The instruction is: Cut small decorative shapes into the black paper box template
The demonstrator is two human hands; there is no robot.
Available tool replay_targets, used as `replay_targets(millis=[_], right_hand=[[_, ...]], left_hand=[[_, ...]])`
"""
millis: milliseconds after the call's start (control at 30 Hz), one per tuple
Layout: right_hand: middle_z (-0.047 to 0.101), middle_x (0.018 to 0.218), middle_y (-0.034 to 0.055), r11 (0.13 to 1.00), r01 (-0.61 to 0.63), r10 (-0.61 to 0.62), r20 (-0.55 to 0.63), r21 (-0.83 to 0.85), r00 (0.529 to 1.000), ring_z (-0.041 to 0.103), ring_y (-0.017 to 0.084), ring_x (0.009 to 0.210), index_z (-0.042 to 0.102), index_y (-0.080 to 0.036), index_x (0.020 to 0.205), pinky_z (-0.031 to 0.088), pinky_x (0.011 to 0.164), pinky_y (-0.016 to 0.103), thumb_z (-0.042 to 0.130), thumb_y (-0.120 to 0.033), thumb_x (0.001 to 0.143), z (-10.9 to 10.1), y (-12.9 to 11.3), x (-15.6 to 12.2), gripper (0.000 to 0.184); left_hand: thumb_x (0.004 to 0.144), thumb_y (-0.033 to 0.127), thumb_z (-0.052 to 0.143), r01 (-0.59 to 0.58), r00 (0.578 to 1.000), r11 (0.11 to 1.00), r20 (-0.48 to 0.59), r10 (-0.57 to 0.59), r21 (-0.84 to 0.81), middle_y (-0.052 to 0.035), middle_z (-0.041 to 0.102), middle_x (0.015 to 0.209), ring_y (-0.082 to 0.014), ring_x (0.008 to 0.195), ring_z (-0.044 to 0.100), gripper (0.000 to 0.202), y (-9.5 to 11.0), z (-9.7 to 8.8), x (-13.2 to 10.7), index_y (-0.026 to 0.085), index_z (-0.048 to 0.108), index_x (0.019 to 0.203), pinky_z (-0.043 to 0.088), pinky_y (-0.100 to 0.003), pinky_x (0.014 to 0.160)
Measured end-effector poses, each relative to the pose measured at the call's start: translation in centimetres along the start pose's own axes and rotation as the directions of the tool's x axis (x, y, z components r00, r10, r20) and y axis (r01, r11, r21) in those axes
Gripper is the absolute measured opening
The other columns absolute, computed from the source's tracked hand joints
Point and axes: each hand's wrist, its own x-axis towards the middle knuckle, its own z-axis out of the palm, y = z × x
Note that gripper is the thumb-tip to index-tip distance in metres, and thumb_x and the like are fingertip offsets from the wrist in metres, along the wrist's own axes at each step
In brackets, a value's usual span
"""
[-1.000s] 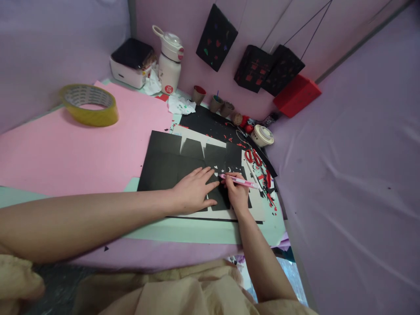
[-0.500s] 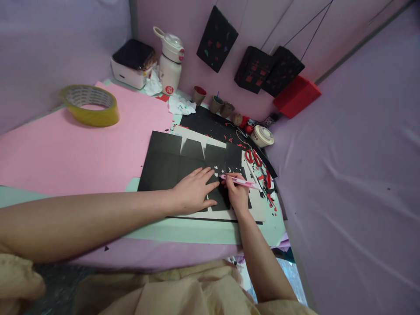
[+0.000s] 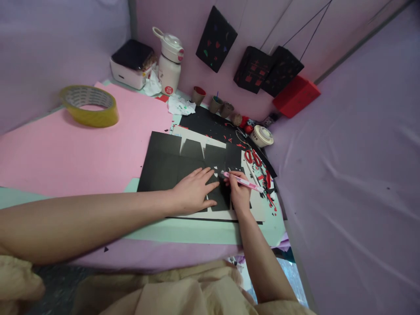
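Observation:
A black card cut into flaps (image 3: 160, 159) lies on a white sheet (image 3: 221, 215) on the table. My left hand (image 3: 194, 192) rests flat on this card with its fingers spread. A pink and white craft knife or pen (image 3: 244, 181) is gripped in my right hand (image 3: 240, 194), its tip pointing left at the card near small light shapes. Among these are a heart (image 3: 215, 174) and a star, close to my left fingertips. Whether the tip touches the card I cannot tell.
Red-handled scissors (image 3: 252, 157) and red and black paper scraps (image 3: 271, 199) lie on the right. Yellow tape (image 3: 90, 107) stands on pink paper (image 3: 131, 127). Behind are a white bottle (image 3: 169, 72), small cups (image 3: 215, 104) and a lidded tub (image 3: 262, 135). Black boxes (image 3: 254, 70) hang above.
My right hand has shifted slightly right with the pink tool, whose tip has moved from beside the heart to beside the star. My left hand stays in place.

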Motion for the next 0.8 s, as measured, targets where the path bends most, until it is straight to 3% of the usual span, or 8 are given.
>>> replay_targets(millis=[100,167,267,333,400,533,700,800], right_hand=[[0.069,0.089,0.0026,0.963,-0.046,0.041,0.025,0.267,0.999,0.064,0.015,0.075,0.061,-0.022,0.102,0.055,0.076,0.034,0.062,-0.041,0.084,0.0,-0.5,0.6,0.026],[0.068,0.090,0.0021,0.904,-0.158,0.100,0.163,0.398,0.982,0.064,0.016,0.078,0.059,-0.025,0.104,0.056,0.080,0.039,0.058,-0.045,0.086,0.0,-1.0,1.2,0.027],[0.066,0.081,0.0028,0.905,-0.258,0.161,0.291,0.337,0.943,0.063,0.018,0.076,0.060,-0.023,0.100,0.056,0.077,0.042,0.055,-0.047,0.086,0.4,-1.5,1.9,0.028],[0.066,0.083,0.0032,0.959,-0.077,0.089,-0.033,0.272,0.995,0.063,0.017,0.076,0.059,-0.022,0.096,0.055,0.077,0.038,0.059,-0.044,0.084,0.8,-1.6,2.1,0.025],[0.067,0.091,0.0041,0.974,0.079,-0.029,-0.230,0.212,0.973,0.063,0.017,0.080,0.058,-0.022,0.100,0.054,0.078,0.036,0.056,-0.042,0.086,1.0,-1.5,2.0,0.024],[0.065,0.075,0.0013,0.962,-0.076,0.053,0.095,0.262,0.994,0.062,0.016,0.069,0.061,-0.021,0.094,0.054,0.071,0.034,0.054,-0.040,0.086,0.9,-1.2,1.9,0.022],[0.066,0.085,0.0012,0.976,0.099,-0.041,-0.282,0.195,0.958,0.063,0.014,0.074,0.062,-0.021,0.100,0.053,0.075,0.031,0.058,-0.041,0.086,-0.7,-1.0,3.4,0.024],[0.067,0.085,0.0000,0.949,0.092,-0.042,-0.171,0.300,0.984,0.065,0.013,0.072,0.058,-0.024,0.114,0.054,0.076,0.033,0.054,-0.044,0.090,-2.3,-0.7,5.1,0.031]], left_hand=[[0.087,0.060,0.052,-0.007,0.999,1.000,-0.036,0.006,-0.008,-0.0144,0.034,0.153,-0.0322,0.143,0.027,0.062,0.0,0.0,-0.1,0.021,0.050,0.135,0.022,-0.045,0.115],[0.084,0.058,0.057,0.005,0.996,1.000,-0.088,-0.007,-0.015,-0.0166,0.040,0.146,-0.0323,0.138,0.034,0.062,0.1,-0.1,-0.2,0.016,0.052,0.129,0.028,-0.044,0.112],[0.081,0.056,0.062,0.030,0.990,0.999,-0.134,-0.032,-0.016,-0.0157,0.050,0.126,-0.0306,0.123,0.044,0.055,0.3,-0.4,-0.3,0.013,0.055,0.115,0.037,-0.040,0.104],[0.080,0.056,0.062,0.033,0.990,0.999,-0.139,-0.036,-0.017,-0.0135,0.052,0.117,-0.0298,0.116,0.046,0.050,0.4,-0.6,-0.3,0.015,0.056,0.107,0.040,-0.041,0.101],[0.080,0.057,0.062,0.035,0.989,0.999,-0.142,-0.037,-0.020,-0.0123,0.051,0.113,-0.0296,0.113,0.046,0.047,0.4,-0.6,-0.2,0.016,0.056,0.103,0.040,-0.041,0.099],[0.080,0.056,0.062,0.034,0.990,0.999,-0.138,-0.039,-0.033,-0.0117,0.050,0.110,-0.0293,0.110,0.046,0.047,0.4,-0.6,-0.1,0.016,0.055,0.104,0.041,-0.041,0.097],[0.081,0.056,0.061,0.036,0.992,0.997,-0.117,-0.043,-0.062,-0.0121,0.051,0.111,-0.0296,0.109,0.046,0.050,0.3,-0.6,-0.1,0.015,0.055,0.108,0.041,-0.043,0.098],[0.080,0.056,0.062,0.048,0.993,0.994,-0.102,-0.057,-0.093,-0.0141,0.048,0.122,-0.0310,0.119,0.043,0.060,0.1,-0.6,-0.2,0.015,0.051,0.123,0.038,-0.043,0.103]])
